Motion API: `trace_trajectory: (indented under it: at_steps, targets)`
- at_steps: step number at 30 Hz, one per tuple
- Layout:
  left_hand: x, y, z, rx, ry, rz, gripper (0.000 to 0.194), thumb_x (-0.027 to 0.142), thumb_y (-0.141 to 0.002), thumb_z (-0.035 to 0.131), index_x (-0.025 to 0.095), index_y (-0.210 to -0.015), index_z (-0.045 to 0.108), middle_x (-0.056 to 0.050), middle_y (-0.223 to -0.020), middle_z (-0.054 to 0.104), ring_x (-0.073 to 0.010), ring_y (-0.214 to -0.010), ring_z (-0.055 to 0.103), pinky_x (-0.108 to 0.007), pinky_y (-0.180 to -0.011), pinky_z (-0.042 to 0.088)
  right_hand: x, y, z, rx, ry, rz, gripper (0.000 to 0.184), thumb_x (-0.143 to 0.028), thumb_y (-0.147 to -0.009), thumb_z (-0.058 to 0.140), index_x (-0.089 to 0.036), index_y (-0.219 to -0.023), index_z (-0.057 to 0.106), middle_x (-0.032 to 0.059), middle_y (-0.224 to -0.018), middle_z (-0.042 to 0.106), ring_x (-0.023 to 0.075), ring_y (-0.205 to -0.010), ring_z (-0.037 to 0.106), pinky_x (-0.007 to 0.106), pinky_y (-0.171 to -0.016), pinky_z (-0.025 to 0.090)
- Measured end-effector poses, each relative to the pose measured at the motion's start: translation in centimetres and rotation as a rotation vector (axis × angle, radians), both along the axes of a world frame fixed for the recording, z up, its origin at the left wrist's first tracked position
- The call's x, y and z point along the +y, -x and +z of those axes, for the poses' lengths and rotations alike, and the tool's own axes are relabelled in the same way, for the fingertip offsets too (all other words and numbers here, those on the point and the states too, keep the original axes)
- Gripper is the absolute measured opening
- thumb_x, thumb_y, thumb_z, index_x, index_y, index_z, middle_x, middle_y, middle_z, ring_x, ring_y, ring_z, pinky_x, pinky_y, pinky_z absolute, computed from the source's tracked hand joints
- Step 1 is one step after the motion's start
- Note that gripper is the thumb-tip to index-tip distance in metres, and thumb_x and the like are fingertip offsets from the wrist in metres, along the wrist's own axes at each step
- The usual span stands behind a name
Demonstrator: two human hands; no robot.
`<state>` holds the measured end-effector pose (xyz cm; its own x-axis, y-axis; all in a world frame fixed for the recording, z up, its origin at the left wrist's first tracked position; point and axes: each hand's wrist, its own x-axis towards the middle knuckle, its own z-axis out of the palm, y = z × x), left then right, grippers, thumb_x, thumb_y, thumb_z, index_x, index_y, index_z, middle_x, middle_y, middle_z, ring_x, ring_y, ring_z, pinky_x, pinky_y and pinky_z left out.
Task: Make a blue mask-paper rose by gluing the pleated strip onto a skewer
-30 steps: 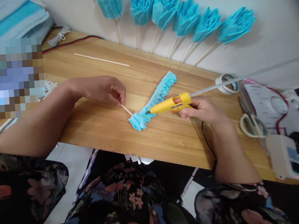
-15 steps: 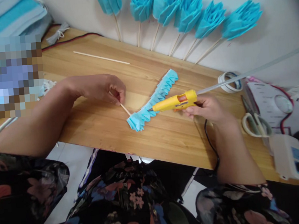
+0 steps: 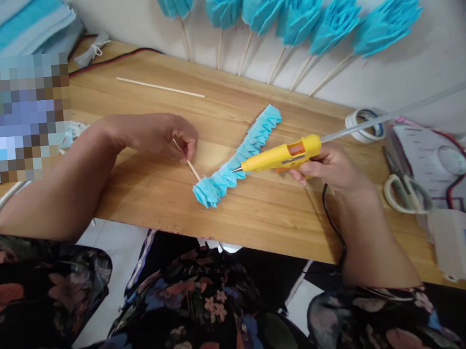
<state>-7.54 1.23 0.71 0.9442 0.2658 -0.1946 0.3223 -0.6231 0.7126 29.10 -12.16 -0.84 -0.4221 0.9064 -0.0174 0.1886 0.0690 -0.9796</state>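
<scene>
Between the fingers of my left hand (image 3: 177, 138) is a thin wooden stick (image 3: 193, 170), pinched and slanting down to the right. Its lower end sits in the rolled end of a pleated blue strip (image 3: 250, 143), which stretches up and to the right across the table. My right hand (image 3: 327, 170) grips a yellow hot glue gun (image 3: 283, 155) with a long clear glue stick in its back. The gun's metal nozzle points left, over the strip close to the rolled part; whether it touches is unclear.
Several blue flowers on sticks (image 3: 266, 5) lean against the wall behind the wooden table (image 3: 158, 202). A loose stick (image 3: 160, 87) lies at the back. Tape rolls (image 3: 364, 125), scissors (image 3: 406, 190) and a white box (image 3: 458, 243) are at right. Folded blue material (image 3: 19, 24) is at far left.
The blue strip's near end has rolled a little further around the stick and shifted slightly left. The glue gun has moved slightly right relative to it. The whole view has shifted a little.
</scene>
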Motion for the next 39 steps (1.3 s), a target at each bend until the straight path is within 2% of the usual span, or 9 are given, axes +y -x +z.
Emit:
trace_trajectory:
  at_steps: [2, 5, 9, 14, 26, 29, 33, 35, 39]
  targets:
    - [0.01, 0.0, -0.02, 0.003, 0.003, -0.003, 0.03, 0.047, -0.089, 0.061, 0.019, -0.083, 0.073, -0.001, -0.08, 0.069, -0.0134, -0.077, 0.058, -0.024, -0.075, 0.045, -0.07, 0.24, 0.09, 0.024, 0.0, 0.009, 0.03, -0.047, -0.084, 0.079, -0.018, -0.091, 0.079, -0.001, -0.064, 0.067, 0.0079, -0.05, 0.055, 0.02, -0.046, 0.046]
    - [-0.02, -0.05, -0.02, -0.006, 0.008, -0.01, 0.028, 0.044, -0.089, 0.061, 0.019, -0.083, 0.073, -0.001, -0.08, 0.069, -0.0135, -0.078, 0.06, -0.024, -0.076, 0.046, 0.05, 0.71, 0.11, -0.075, 0.031, 0.019, 0.032, -0.049, -0.081, 0.08, -0.017, -0.08, 0.076, -0.0014, -0.061, 0.066, 0.0076, -0.047, 0.055, 0.019, -0.045, 0.047]
    - [-0.12, -0.17, 0.12, -0.034, 0.01, -0.011, 0.031, 0.047, -0.091, 0.059, 0.02, -0.089, 0.076, -0.002, -0.085, 0.071, -0.0135, -0.08, 0.061, -0.025, -0.077, 0.046, 0.34, 0.9, -0.01, -0.176, 0.06, 0.006, 0.034, -0.051, -0.079, 0.08, -0.017, -0.081, 0.075, -0.0005, -0.064, 0.067, 0.0091, -0.048, 0.057, 0.02, -0.043, 0.048]
    - [-0.11, -0.24, 0.29, -0.035, -0.004, -0.059, 0.039, 0.053, -0.094, 0.055, 0.021, -0.088, 0.078, -0.004, -0.087, 0.073, -0.0133, -0.082, 0.062, -0.026, -0.082, 0.047, 0.47, 0.83, 0.03, -0.152, 0.036, 0.017, 0.033, -0.049, -0.081, 0.079, -0.018, -0.074, 0.072, -0.0013, -0.061, 0.065, 0.0085, -0.048, 0.057, 0.02, -0.045, 0.047]
    - [0.39, 0.53, 0.06, -0.017, 0.021, -0.016, 0.03, 0.049, -0.091, 0.063, 0.023, -0.089, 0.078, -0.002, -0.089, 0.074, -0.0151, -0.084, 0.06, -0.029, -0.082, 0.047, 0.35, 0.37, -0.43, -0.166, 0.046, -0.002, 0.039, -0.052, -0.083, 0.078, -0.017, -0.1, 0.079, -0.0002, -0.062, 0.066, 0.009, -0.05, 0.055, 0.022, -0.048, 0.045]
    - [0.46, 0.61, -0.12, -0.023, 0.046, 0.004, 0.033, 0.052, -0.09, 0.064, 0.022, -0.091, 0.078, -0.001, -0.091, 0.074, -0.0144, -0.084, 0.06, -0.028, -0.081, 0.047, 0.16, 0.21, -0.37, -0.108, 0.052, 0.005, 0.038, -0.051, -0.082, 0.08, -0.017, -0.099, 0.078, 0.0003, -0.062, 0.066, 0.0092, -0.05, 0.054, 0.023, -0.049, 0.045]
    - [0.56, 0.63, -0.31, -0.027, 0.056, -0.001, 0.032, 0.05, -0.091, 0.064, 0.022, -0.092, 0.077, -0.001, -0.092, 0.075, -0.0141, -0.085, 0.061, -0.027, -0.083, 0.048, -0.14, 0.03, -0.23, 0.059, 0.021, -0.009, 0.043, -0.059, -0.084, 0.075, -0.016, -0.084, 0.076, 0.0029, -0.062, 0.065, 0.0113, -0.049, 0.053, 0.026, -0.048, 0.041]
    - [0.6, 0.64, -0.39, -0.031, 0.053, -0.01, 0.031, 0.048, -0.092, 0.062, 0.021, -0.093, 0.077, -0.001, -0.092, 0.075, -0.0139, -0.085, 0.061, -0.027, -0.083, 0.049, -0.2, 0.05, -0.15, 0.06, 0.015, -0.004, 0.045, -0.06, -0.087, 0.071, -0.015, -0.081, 0.076, 0.0041, -0.064, 0.065, 0.0118, -0.051, 0.054, 0.027, -0.05, 0.042]
    - [0.6, 0.65, -0.44, -0.028, 0.048, 0.01, 0.034, 0.054, -0.091, 0.063, 0.023, -0.092, 0.077, -0.001, -0.092, 0.075, -0.0145, -0.085, 0.061, -0.028, -0.083, 0.049, -0.19, 0.48, -0.02, 0.006, 0.056, 0.045, 0.036, -0.051, -0.091, 0.069, -0.016, -0.091, 0.079, 0.0032, -0.067, 0.066, 0.011, -0.054, 0.055, 0.025, -0.05, 0.042]
